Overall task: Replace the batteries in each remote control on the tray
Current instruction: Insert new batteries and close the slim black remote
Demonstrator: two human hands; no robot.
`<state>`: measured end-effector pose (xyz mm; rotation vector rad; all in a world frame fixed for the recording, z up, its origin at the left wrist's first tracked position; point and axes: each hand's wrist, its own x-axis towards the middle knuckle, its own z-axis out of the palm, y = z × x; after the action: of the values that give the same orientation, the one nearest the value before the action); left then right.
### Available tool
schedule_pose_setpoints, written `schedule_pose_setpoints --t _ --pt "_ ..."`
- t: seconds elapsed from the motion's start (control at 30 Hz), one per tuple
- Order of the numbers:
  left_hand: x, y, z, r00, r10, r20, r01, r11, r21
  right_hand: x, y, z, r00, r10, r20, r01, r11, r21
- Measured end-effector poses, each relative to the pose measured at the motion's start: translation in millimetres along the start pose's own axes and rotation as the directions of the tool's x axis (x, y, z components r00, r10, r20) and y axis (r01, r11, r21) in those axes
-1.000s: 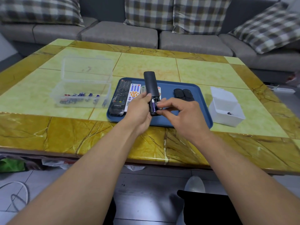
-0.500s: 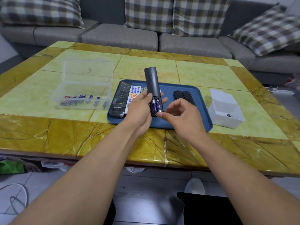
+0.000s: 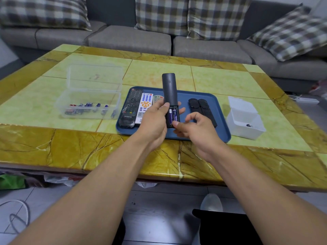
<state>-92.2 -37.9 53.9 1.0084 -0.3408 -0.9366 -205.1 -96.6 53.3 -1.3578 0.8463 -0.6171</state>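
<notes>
Your left hand [image 3: 154, 119] grips the slim black remote [image 3: 170, 96], 2 purple batteries [image 3: 172, 116] seated, cover off; right hand [image 3: 194, 128] loosely curled, holding nothing visible; 3 remotes on the blue plastic tray [image 3: 221, 131] appear untouched

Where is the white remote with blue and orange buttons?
The white remote with blue and orange buttons lies on the blue tray's left side, between two other remotes.

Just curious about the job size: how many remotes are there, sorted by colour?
Black or dark remotes: 4, one held in the left hand, one at the tray's left, two at its right
White remotes: 1
Grey remotes: 1, partly hidden
Total: 6
</notes>
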Motion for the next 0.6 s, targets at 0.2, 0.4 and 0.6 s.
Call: schedule_pose_setpoints --t 0.2,0.4,0.6 --pt "3.2 -6.1 -7.4 0.997 0.053 -0.052 -0.039 0.971 0.237 7.1 3.0 -8.4 0.999 -0.023 0.028 0.027 0.986 -0.165" --pt "11.2 -2.3 -22.6 0.971 0.023 -0.239 0.010 0.991 0.134 27.3 5.0 -52.9 0.960 -0.269 -0.074 0.110 0.607 -0.787" --pt "9.8 -2.3 -21.4 0.970 0.036 -0.241 -0.015 0.996 0.087 30.4 9.2 -50.3 0.994 -0.103 -0.023 0.003 0.248 -0.969"
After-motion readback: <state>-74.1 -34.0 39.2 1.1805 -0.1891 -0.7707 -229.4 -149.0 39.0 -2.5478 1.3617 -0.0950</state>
